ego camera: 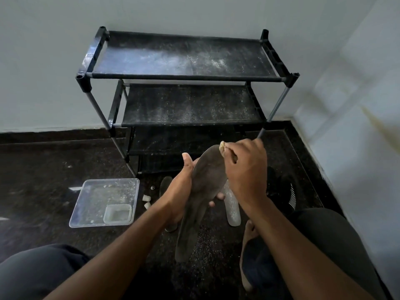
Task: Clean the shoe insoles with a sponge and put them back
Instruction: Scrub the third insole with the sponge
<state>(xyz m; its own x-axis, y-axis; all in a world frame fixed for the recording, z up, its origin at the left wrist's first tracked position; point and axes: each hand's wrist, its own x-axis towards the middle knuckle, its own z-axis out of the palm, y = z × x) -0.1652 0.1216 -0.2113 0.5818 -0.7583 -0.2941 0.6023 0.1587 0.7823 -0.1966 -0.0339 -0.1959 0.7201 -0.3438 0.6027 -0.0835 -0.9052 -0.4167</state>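
Note:
My left hand [181, 189] grips a dark grey insole [207, 176] from underneath, thumb up along its left edge, fingertips showing below its right edge. The insole tilts upward, its toe end toward the rack. My right hand [244, 167] pinches a small yellowish sponge [223, 147] and presses it against the insole's toe end. A second, pale dusty insole [232, 207] lies on the floor under my right wrist. Another dark insole [165, 187] lies on the floor behind my left hand, mostly hidden. A black shoe with white stripes [290, 191] sits at the right.
A dusty black shoe rack [186, 76] stands against the wall ahead. A clear plastic tray [86, 208] with a small square tub [118, 213] lies on the dark floor at left. Two white bits [146, 201] lie beside it. My knees and a bare foot [247, 245] frame the bottom.

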